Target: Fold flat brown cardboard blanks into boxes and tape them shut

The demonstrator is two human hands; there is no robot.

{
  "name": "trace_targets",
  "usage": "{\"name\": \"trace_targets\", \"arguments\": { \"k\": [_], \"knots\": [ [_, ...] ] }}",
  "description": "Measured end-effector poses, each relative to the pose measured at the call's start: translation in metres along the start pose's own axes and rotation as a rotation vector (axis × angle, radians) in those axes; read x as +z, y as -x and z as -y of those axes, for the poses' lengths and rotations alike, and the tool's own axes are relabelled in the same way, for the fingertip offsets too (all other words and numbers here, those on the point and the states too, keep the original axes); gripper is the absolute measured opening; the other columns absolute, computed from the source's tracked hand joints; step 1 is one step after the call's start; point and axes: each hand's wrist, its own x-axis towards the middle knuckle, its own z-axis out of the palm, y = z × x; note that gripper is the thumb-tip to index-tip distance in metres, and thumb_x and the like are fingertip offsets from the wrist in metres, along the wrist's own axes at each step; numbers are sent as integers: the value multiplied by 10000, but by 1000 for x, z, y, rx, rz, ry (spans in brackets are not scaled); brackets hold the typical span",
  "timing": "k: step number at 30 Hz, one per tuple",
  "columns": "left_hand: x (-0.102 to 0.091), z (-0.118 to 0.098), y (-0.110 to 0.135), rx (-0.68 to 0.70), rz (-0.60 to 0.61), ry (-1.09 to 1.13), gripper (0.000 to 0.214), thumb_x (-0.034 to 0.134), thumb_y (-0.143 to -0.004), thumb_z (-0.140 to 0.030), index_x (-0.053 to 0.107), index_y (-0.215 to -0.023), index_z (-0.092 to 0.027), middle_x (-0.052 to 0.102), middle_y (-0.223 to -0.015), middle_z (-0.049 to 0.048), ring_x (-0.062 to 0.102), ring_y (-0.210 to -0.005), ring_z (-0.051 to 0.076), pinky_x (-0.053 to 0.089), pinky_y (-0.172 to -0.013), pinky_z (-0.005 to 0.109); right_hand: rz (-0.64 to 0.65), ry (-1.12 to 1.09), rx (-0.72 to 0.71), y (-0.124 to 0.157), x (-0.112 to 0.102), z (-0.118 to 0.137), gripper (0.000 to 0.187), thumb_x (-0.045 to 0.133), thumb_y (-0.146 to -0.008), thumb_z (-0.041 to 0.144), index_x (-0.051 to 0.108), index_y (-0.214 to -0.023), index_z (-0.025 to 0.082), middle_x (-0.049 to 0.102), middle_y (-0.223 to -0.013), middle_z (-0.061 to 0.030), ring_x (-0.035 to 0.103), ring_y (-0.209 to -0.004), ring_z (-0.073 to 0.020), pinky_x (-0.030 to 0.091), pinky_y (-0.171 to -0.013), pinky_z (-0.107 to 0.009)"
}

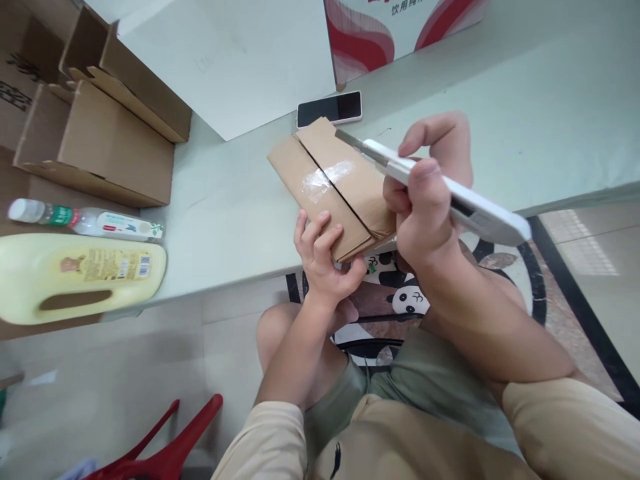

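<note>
My left hand (327, 260) grips the near left corner of a small brown cardboard box (320, 153), thumb on the near edge and fingers on top. Clear tape (327, 180) lies across the dark seam between its two top flaps. In my right hand (427, 193) is a white utility knife (493, 213), its blade out and pointing to the upper left above the box's right side. Whether the blade touches the cardboard I cannot tell. A smartphone (330, 109) lies just beyond the box.
Open cardboard boxes (115, 140) stand at the left, with a clear bottle (115, 223) and a pale yellow jug (115, 273) lying nearer. A large white box (240, 60) and a red-patterned carton (370, 33) stand behind. The pale green tabletop (225, 227) ends before my knees.
</note>
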Motion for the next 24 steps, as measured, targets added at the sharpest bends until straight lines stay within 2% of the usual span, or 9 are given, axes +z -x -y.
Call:
{"name": "trace_targets", "arguments": {
  "k": [3,5,7,9,11,13,16,20,24],
  "knots": [
    [-1,1,1,2,5,-21,476,584,-787,-379,474,-1240,-279,579,-1295,84,544,-1305,301,330,-1208,615,-108,-106,-50,2,-2,9,319,512,-960,562,468,-886,255,351,-615,57,347,-465,-106,258,-458,-283],
    [0,1,3,-1,3,-10,470,581,-809,-407,481,-1248,-269,579,-1298,89,543,-1308,295,313,-1224,614,-51,54,-92,7,-2,17,156,565,-948,394,523,-887,256,406,-566,66,371,-465,-101,308,-472,-271],
    [1,1,4,-16,2,-15,450,567,-851,-454,488,-1250,-262,585,-1295,96,544,-1316,291,308,-1233,611,-10,204,-186,14,0,21,64,614,-893,295,580,-920,248,532,-592,64,412,-470,-88,357,-492,-259],
    [3,0,4,-59,13,-38,382,516,-908,-511,500,-1210,-277,616,-1230,78,577,-1284,269,334,-1233,593,7,309,-279,21,5,20,133,629,-862,297,637,-974,227,638,-658,44,487,-502,-88,388,-510,-255],
    [5,-1,4,-106,31,-47,326,432,-960,-549,507,-1152,-296,644,-1117,48,620,-1224,243,366,-1231,572,-7,393,-326,27,11,16,189,585,-882,335,680,-989,211,659,-651,34,530,-528,-97,400,-527,-258],
    [6,-2,3,-108,15,-44,318,400,-979,-550,504,-1147,-302,644,-1092,40,636,-1197,227,385,-1231,554,-34,468,-345,29,16,13,211,537,-900,342,692,-931,201,616,-591,38,518,-520,-96,385,-518,-259],
    [7,-1,3,-25,-48,-64,335,459,-960,-490,466,-1235,-300,619,-1208,63,619,-1231,228,394,-1225,555,-74,542,-378,29,18,10,172,536,-868,300,655,-806,193,519,-519,50,442,-479,-86,326,-476,-265],
    [6,1,4,28,-24,-99,434,513,-906,-462,404,-1293,-299,624,-1189,80,599,-1262,268,371,-1215,605,-57,581,-364,27,19,11,153,549,-865,263,615,-739,207,508,-523,44,423,-489,-85,287,-479,-272],
    [4,0,2,60,-22,-65,529,513,-894,-437,357,-1376,-284,613,-1196,99,582,-1273,272,342,-1235,598,-41,568,-379,29,19,8,155,558,-858,217,636,-725,203,499,-535,36,410,-516,-91,278,-497,-278]
  ]
}}
